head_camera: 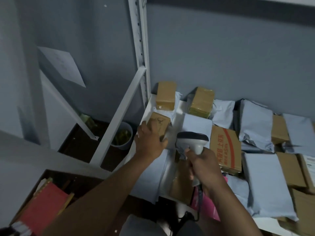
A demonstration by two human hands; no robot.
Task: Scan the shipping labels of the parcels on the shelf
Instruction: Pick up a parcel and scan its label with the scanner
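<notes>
Parcels crowding the shelf (150, 106); left hand (150, 140) is gripping a small brown box (159, 123), right hand (203, 165) is gripping the scanner (192, 139) just beside it. Label not visible. Many grey mailers (255, 121) lying right of both hands, seemingly awaiting scanning.

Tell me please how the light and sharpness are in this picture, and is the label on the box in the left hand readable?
Head view: dim, bluish, even light with soft shadows and no glare; the whole frame is slightly blurred, and the shelf post bends from the wide lens. The left hand grips a small brown box; no label is readable on it. The right hand holds the scanner.
</notes>
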